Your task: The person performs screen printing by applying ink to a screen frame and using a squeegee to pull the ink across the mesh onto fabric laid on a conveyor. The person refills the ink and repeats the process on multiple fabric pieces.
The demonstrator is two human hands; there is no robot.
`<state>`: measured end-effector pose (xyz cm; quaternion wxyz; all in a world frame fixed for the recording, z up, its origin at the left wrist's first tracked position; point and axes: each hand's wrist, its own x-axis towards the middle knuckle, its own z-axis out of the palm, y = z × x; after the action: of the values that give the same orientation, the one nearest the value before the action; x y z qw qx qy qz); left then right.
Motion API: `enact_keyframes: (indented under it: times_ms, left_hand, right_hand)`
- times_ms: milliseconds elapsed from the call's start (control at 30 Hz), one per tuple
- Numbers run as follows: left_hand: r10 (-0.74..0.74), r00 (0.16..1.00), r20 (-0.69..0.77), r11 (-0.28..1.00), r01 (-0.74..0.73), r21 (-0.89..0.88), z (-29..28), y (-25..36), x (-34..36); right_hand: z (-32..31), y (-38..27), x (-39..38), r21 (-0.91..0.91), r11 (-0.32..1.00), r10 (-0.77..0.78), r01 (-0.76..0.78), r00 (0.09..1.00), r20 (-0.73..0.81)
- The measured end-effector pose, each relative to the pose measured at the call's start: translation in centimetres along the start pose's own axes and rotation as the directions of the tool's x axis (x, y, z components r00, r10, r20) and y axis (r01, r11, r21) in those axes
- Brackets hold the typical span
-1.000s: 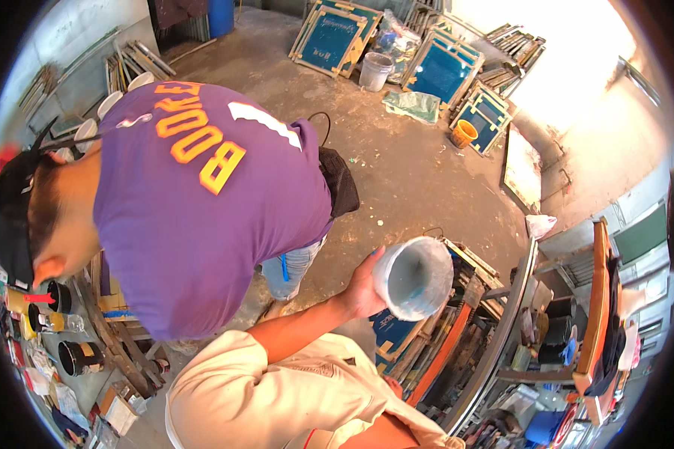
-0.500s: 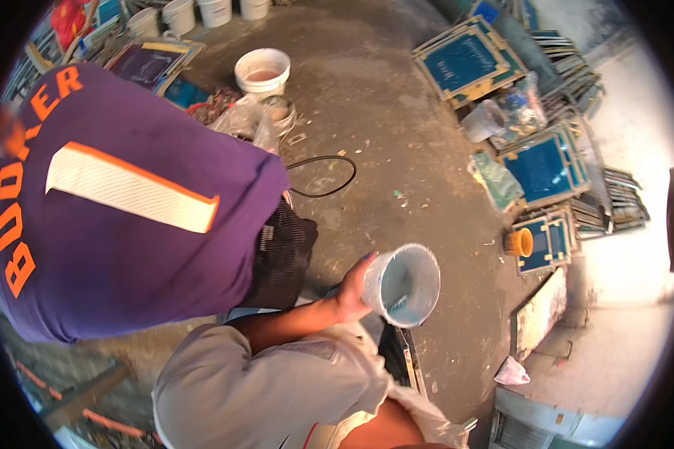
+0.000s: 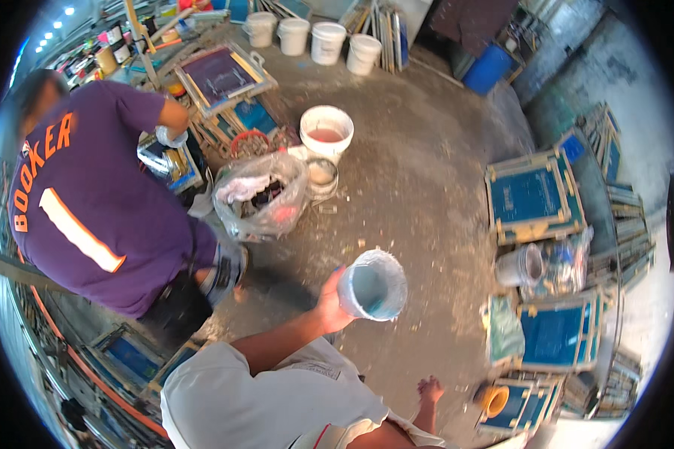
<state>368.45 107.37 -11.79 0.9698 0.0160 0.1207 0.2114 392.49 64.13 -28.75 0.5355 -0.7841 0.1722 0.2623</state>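
Note:
My left hand (image 3: 329, 303) grips a translucent plastic tub (image 3: 372, 284) from its left side; the inside of the tub looks bluish-grey. Low on the right, my right hand (image 3: 430, 389) hangs over the floor with its fingers loosely apart and nothing in them. A co-worker in a purple shirt (image 3: 105, 194) bends over at the left, a forearm reaching toward framed screens (image 3: 187, 168) and a gloved or wrapped hand (image 3: 171, 136) partly in view. Beyond my tub lie a clear plastic bag of mixed material (image 3: 258, 206) and a white bucket with pinkish contents (image 3: 326, 133).
Blue framed screens (image 3: 532, 196) lean along the right wall, with a grey bucket (image 3: 518, 267) and a yellow container (image 3: 494, 400) beside them. White buckets (image 3: 327, 41) line the back near a blue barrel (image 3: 487, 67). Metal rails (image 3: 7, 277) run along the left edge.
My view has turned, bringing the back buckets and plastic bag fully into sight. The co-worker now has an arm out forward. My right hand has come into view. The tub stays in my left hand.

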Motion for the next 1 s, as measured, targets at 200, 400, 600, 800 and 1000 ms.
enact_keyframes:
  times_ms: [200,400,600,800,1000]
  left_hand:
    - [0.228,0.966,0.122,0.97,-0.236,0.058,4.3,7.2,11.3]
    - [0.57,0.818,0.077,0.795,-0.573,0.197,7.0,13.0,20.6]
    - [0.752,0.658,-0.031,0.657,-0.747,0.101,6.0,15.8,24.1]
    - [0.931,0.317,-0.183,0.356,-0.899,0.254,12.4,15.1,30.3]
    - [0.953,0.199,-0.228,0.198,-0.98,-0.029,12.5,14.7,32.3]
  right_hand:
    - [11.5,-5.1,7.3,-0.101,0.946,0.326,-0.31,0.903,0.279]
    - [23.5,-15.0,18.1,-0.33,0.921,0.333,-0.208,0.861,0.386]
    - [35.0,-27.7,31.3,-0.481,0.877,0.255,0.021,0.827,0.501]
    - [52.5,-49.3,42.6,-0.556,0.617,-0.081,0.556,0.748,0.658]
    - [83.2,-70.1,32.6,0.114,-0.017,-0.431,0.993,-0.11,0.896]
